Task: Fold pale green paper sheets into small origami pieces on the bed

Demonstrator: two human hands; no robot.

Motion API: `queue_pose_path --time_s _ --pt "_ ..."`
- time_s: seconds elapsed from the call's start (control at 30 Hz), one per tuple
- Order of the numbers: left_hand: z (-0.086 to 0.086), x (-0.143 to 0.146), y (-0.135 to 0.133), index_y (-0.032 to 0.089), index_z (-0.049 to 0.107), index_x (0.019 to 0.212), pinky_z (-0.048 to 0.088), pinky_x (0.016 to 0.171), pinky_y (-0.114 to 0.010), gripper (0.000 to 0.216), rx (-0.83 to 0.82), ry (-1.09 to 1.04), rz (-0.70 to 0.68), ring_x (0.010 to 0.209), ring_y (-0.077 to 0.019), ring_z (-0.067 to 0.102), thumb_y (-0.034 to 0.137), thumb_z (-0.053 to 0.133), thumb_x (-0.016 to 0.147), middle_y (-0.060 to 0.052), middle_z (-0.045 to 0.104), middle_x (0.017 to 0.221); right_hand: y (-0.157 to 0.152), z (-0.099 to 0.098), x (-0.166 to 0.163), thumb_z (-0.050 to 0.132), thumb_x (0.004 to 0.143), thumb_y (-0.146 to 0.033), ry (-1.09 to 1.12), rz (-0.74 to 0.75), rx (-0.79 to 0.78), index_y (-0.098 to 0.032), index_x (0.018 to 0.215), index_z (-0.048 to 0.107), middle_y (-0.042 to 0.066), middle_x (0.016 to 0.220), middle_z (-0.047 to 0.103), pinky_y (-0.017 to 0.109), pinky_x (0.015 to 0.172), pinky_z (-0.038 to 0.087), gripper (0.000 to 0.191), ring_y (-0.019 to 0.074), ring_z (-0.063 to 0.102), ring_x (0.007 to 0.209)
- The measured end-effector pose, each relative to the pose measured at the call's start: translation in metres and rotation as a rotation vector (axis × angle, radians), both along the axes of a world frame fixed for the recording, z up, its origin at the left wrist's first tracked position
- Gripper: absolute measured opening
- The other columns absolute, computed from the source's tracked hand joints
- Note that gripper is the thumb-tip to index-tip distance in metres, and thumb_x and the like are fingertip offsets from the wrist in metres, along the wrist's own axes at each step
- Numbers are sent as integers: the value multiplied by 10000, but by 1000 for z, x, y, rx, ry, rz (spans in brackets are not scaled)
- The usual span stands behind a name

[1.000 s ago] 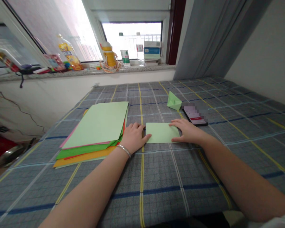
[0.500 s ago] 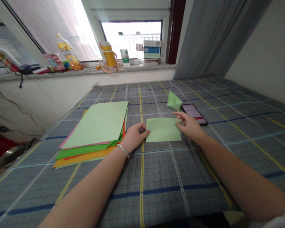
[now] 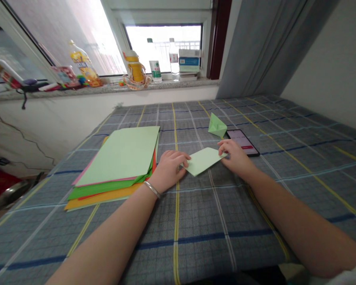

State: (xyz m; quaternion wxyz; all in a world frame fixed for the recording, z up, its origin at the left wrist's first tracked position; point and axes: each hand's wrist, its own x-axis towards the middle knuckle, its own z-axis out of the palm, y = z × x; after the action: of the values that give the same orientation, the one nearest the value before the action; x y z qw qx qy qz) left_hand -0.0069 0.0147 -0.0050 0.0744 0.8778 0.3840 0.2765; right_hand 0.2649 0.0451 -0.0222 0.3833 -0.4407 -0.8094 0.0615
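A pale green sheet of paper (image 3: 204,160) slants between my two hands, low over the checked cloth. My left hand (image 3: 170,167), with a silver bangle at the wrist, pinches its left corner between thumb and fingers. At the opposite corner, my right hand (image 3: 235,157) is closed on the paper. Just beyond the right hand stands a folded green paper shape (image 3: 217,126). A phone (image 3: 243,143) with a lit screen lies beside that hand. Left of my left hand rests a stack of coloured paper (image 3: 120,156), light green on top.
Grey checked cloth (image 3: 201,253) covers the surface. Along the windowsill (image 3: 106,90) stand a juice bottle (image 3: 84,65), a yellow drinking bottle (image 3: 135,71), a green-and-white tube (image 3: 155,70), a clear bottle (image 3: 174,59) and stacked boxes (image 3: 190,63). A grey curtain (image 3: 255,47) hangs at right.
The sheet has turned from lying square to slanting, its right end now farther from me. The left hand's fingers have come over its corner; both hands keep hold.
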Motion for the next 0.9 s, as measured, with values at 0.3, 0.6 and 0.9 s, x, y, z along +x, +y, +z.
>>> queue_pose_path --time_s 0.3,0.6,0.9 --pt "-12 -8 10 215 605 1026 454 942 -387 323 -262 41 -109 1099 -219 557 285 726 735 -89 565 1256 -2 -11 2 546 651 -72 -199 117 -128 -195 1150 543 119 1305 479 444 1046 341 513 250 435 1232" --pt "-5 -4 6 218 633 1035 423 970 -365 259 -350 -68 -116 1108 -196 554 211 653 776 -74 593 1234 -1 -9 4 575 697 -152 -193 116 -134 -189 1369 376 132 1356 465 458 1078 322 702 267 412 1271" --pt "-9 0 4 188 630 936 439 668 -276 176 -266 -6 212 717 -159 569 279 498 863 -22 633 798 1 -14 4 657 691 -228 -49 43 -39 -226 1387 282 144 1341 394 454 1030 390 791 276 429 1246"
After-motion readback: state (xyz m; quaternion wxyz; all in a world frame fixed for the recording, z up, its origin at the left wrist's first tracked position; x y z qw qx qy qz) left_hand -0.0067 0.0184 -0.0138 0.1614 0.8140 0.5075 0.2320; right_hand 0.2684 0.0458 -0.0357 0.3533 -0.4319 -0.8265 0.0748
